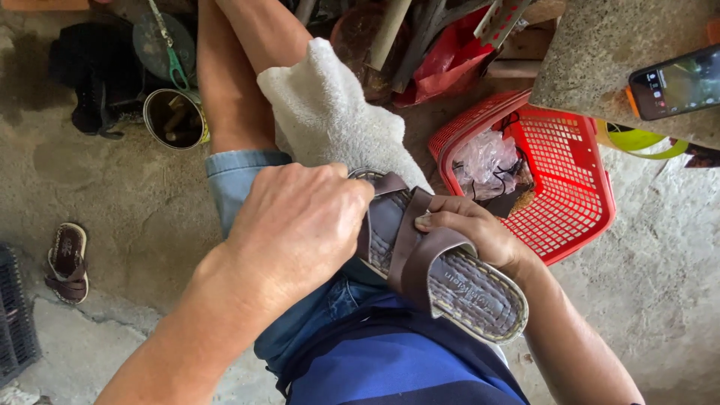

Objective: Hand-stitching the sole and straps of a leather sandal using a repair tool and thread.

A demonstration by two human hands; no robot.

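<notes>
Right hand (469, 229) pinches the brown sandal (439, 259) strap; left hand (300, 221) fisted at its toe, perhaps gripping something hidden. Sandal could slide off the towel (330, 112).

Rough concrete floor (127, 217) is showing stains and cracks under soft daylight. A red plastic basket (570, 187) is sitting on it, tilted, beside a speckled stone slab (600, 60) that is carrying a phone (675, 81). A tin can (174, 118) is standing near dark clutter, and a lone brown sandal (67, 262) is lying beside a black crate (15, 322).
</notes>
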